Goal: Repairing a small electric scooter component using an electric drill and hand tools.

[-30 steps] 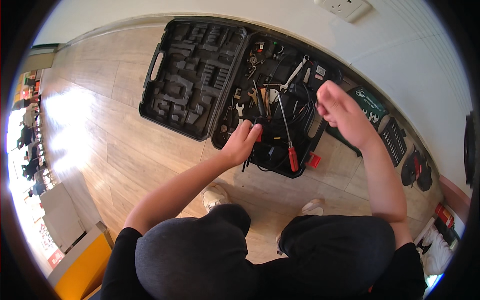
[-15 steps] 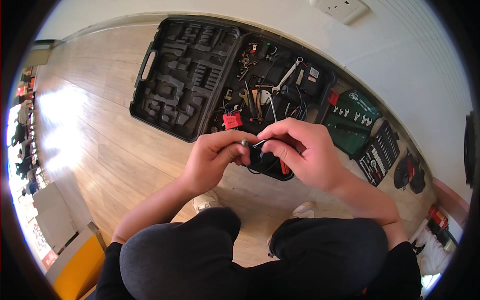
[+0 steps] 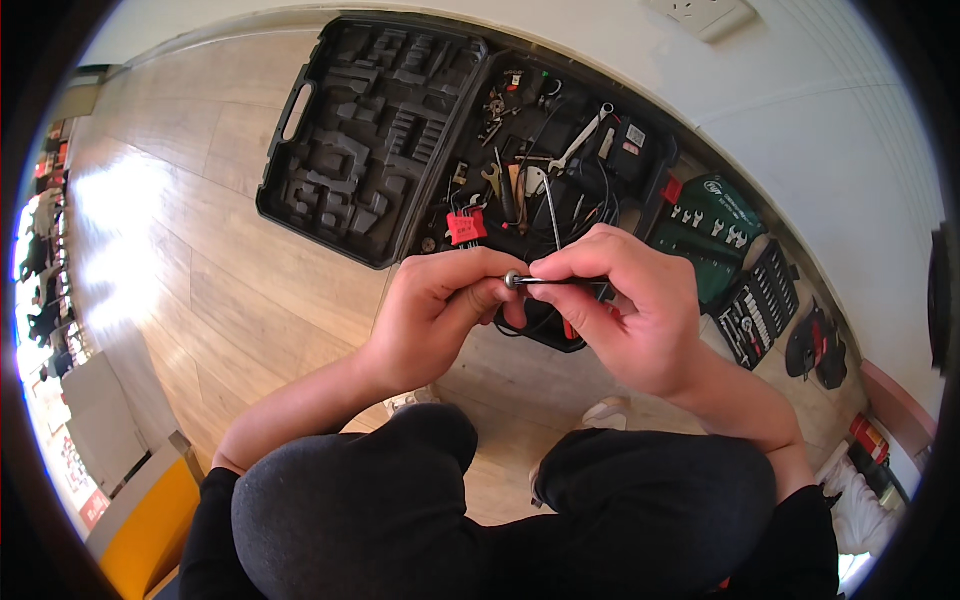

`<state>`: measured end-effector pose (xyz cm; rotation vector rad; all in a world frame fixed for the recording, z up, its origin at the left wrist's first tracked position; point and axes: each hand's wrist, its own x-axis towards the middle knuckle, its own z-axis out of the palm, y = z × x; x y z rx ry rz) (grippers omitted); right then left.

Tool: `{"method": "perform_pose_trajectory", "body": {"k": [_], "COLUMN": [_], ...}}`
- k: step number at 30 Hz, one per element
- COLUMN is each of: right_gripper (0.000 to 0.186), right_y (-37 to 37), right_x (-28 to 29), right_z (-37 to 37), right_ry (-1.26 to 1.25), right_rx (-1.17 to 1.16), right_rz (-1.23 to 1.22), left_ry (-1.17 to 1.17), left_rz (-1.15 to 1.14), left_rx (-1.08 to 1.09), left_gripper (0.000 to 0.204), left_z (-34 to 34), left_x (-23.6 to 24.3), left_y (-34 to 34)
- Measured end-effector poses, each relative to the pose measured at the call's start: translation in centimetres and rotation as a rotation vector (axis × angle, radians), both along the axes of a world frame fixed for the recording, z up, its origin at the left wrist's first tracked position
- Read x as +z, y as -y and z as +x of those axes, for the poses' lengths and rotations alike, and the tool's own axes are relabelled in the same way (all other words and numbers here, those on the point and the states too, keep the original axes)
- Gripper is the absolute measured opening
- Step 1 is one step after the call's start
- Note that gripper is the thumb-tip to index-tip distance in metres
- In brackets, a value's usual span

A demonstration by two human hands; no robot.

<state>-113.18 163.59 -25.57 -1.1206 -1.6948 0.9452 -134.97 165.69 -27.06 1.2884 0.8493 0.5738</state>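
Between the thumb and fingers of my left hand [image 3: 428, 318] is a small silver bolt [image 3: 511, 280] with a round head facing right. My right hand [image 3: 645, 308] pinches a thin dark hex key [image 3: 550, 282], its tip at the bolt head; whether it sits inside the socket I cannot tell. Both hands are over the near part of an open black tool case [image 3: 590, 85]. A red hex key holder [image 3: 466, 228] lies in the case beyond my left hand. A long metal shaft [image 3: 552, 212] rises behind my right fingers.
The case's moulded lid [image 3: 345, 150] lies open at left. Inside the case are a combination wrench [image 3: 580, 145], cables and loose hardware. To the right lie a green wrench pouch [image 3: 705, 240], a socket set [image 3: 755, 305] and a black-and-red item [image 3: 815, 345]. A wall socket [image 3: 705, 12] is above.
The hex key has turned from an angle to nearly level, in line with the bolt head. My left hand and the bolt have shifted slightly right; my right hand has also moved slightly right.
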Motion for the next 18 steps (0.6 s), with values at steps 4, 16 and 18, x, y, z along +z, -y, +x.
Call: {"method": "perform_pose_trajectory", "body": {"k": [4, 16, 18], "right_gripper": [0.022, 0.027, 0.027], "right_y": [0.1, 0.2, 0.2], "right_x": [0.1, 0.5, 0.9], "right_z": [-0.3, -0.7, -0.7], "right_ry": [0.007, 0.021, 0.049], "right_rx": [-0.01, 0.052, 0.09], "right_rz": [0.025, 0.3, 0.265], "left_ry": [0.008, 0.076, 0.125], "left_rz": [-0.004, 0.049, 0.052], "left_rx": [0.012, 0.007, -0.041], "left_gripper": [0.017, 0.015, 0.015], "left_z": [-0.2, -0.2, -0.4], "left_x": [0.3, -0.1, -0.5], "left_y": [0.1, 0.2, 0.1]}}
